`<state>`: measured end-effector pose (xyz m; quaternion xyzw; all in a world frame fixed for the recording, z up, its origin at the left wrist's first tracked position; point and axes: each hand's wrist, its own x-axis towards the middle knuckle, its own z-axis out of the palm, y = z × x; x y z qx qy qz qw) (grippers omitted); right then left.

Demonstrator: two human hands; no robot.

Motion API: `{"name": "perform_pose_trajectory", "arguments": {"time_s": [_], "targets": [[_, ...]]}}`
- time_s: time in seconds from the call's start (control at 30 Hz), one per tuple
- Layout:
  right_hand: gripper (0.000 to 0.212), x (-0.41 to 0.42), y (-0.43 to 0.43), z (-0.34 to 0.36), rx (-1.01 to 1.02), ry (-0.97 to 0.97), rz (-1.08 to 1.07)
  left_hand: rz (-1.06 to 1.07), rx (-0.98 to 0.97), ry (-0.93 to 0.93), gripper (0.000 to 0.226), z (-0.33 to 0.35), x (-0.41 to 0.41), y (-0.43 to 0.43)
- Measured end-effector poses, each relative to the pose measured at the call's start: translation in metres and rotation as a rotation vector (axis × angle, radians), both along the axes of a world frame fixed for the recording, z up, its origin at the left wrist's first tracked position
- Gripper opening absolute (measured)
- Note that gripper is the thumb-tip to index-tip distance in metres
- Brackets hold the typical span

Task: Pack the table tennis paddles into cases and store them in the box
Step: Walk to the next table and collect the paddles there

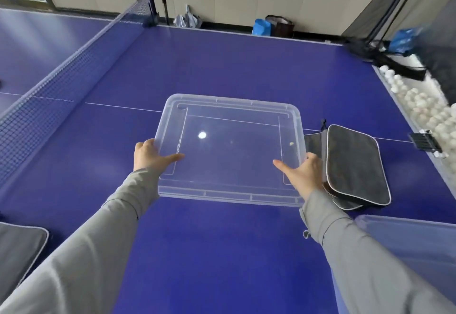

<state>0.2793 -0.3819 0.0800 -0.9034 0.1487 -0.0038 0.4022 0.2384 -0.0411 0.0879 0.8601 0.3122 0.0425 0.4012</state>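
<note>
A clear plastic box lid is held flat over the blue table tennis table. My left hand grips its left edge, thumb on top. Its right edge is gripped by my right hand in the same way. Dark grey paddle cases with pale piping lie stacked just right of the lid. The rim of a clear plastic box shows at the lower right, partly behind my right sleeve. Another grey case lies at the lower left edge. No bare paddle is visible.
The net runs along the left side. Several white balls fill a trough along the table's right edge, under a dark net frame. Bags stand on the floor beyond the far edge.
</note>
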Motion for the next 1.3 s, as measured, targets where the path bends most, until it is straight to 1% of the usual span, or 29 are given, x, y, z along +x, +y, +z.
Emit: {"name": "perform_pose_trajectory", "arguments": {"time_s": [0.1, 0.2, 0.4, 0.53, 0.67, 0.83, 0.93, 1.03, 1.07, 1.1, 1.2, 1.27, 1.3], "targets": [[0.099, 0.006, 0.009, -0.036, -0.035, 0.043, 0.008, -0.005, 0.006, 0.069, 0.075, -0.040, 0.005, 0.008], [0.099, 0.011, 0.016, -0.067, -0.088, 0.081, -0.015, -0.026, 0.004, 0.105, 0.074, -0.070, 0.014, 0.014], [0.095, 0.019, 0.029, -0.102, -0.209, 0.093, -0.045, -0.053, 0.028, 0.124, 0.074, -0.100, 0.031, 0.026], [0.094, 0.021, 0.030, -0.113, -0.265, 0.064, -0.052, -0.043, 0.068, 0.141, 0.084, -0.113, 0.032, 0.025], [0.089, 0.020, 0.029, -0.118, -0.355, 0.059, -0.036, -0.043, 0.077, 0.131, 0.080, -0.121, 0.031, 0.023], [0.087, 0.018, 0.029, -0.117, -0.389, 0.057, 0.002, -0.039, 0.109, 0.089, 0.078, -0.127, 0.026, 0.022], [0.093, 0.010, 0.028, -0.112, -0.357, 0.043, 0.044, -0.059, 0.113, 0.102, 0.073, -0.122, 0.022, 0.023], [0.095, -0.014, 0.026, -0.107, -0.328, 0.035, 0.076, -0.130, 0.086, 0.144, 0.087, -0.115, 0.009, 0.025], [0.095, -0.026, 0.026, -0.105, -0.339, 0.036, 0.103, -0.170, 0.104, 0.170, 0.092, -0.112, 0.000, 0.025], [0.094, -0.038, 0.025, -0.103, -0.359, 0.038, 0.141, -0.218, 0.166, 0.205, 0.094, -0.109, -0.011, 0.023], [0.089, -0.074, 0.022, -0.094, -0.493, 0.028, 0.310, -0.355, 0.485, 0.244, 0.094, -0.102, -0.055, 0.016], [0.086, -0.095, 0.021, -0.085, -0.587, -0.042, 0.443, -0.407, 0.593, 0.258, 0.093, -0.096, -0.087, 0.009], [0.084, -0.105, 0.020, -0.081, -0.615, -0.066, 0.504, -0.431, 0.628, 0.302, 0.094, -0.093, -0.103, 0.005]]}}
